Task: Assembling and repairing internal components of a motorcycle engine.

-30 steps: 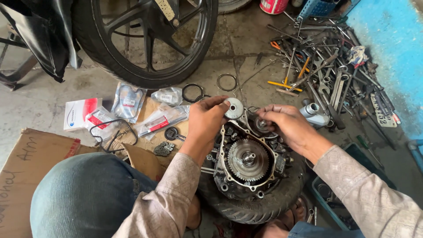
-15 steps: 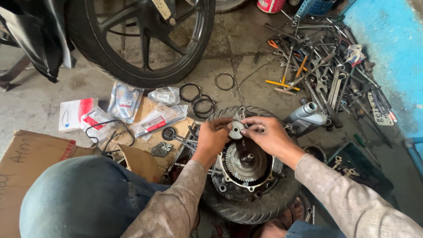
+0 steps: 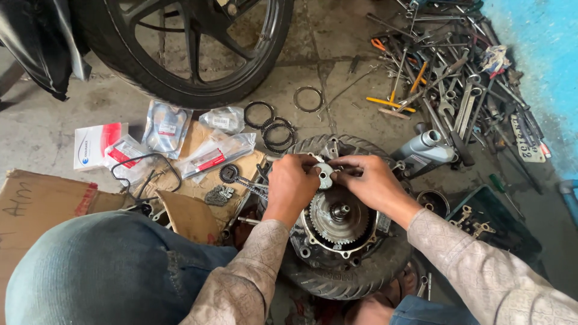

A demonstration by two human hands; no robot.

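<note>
The left hand [image 3: 293, 183] and the right hand [image 3: 365, 180] meet over an opened engine case [image 3: 337, 222] that lies inside a small tyre [image 3: 349, 274] on the floor. Between them they hold a small round silver plate [image 3: 324, 175], pierced with holes. The left fingers are curled closed on its 9 o'clock edge, and the right thumb and forefinger pinch its 3 o'clock edge. The plate lies nearly flat, its broad face turned up toward the camera, so its axis runs roughly up out of the case; being round, it shows no clear long side.

Just at 6 o'clock from the plate sits the toothed clutch drum [image 3: 338, 216], face up, with its centre shaft pointing at the camera.

At 10 o'clock from the hands, dark rings [image 3: 271, 127] lie on the concrete, and packets of parts [image 3: 214, 155] rest on cardboard [image 3: 36, 201]. At 2 o'clock, a grey oil bottle [image 3: 424, 150] lies on its side, with a heap of spanners and screwdrivers [image 3: 457, 90] beyond it. A motorcycle wheel [image 3: 186, 48] stands at 11 o'clock.
</note>
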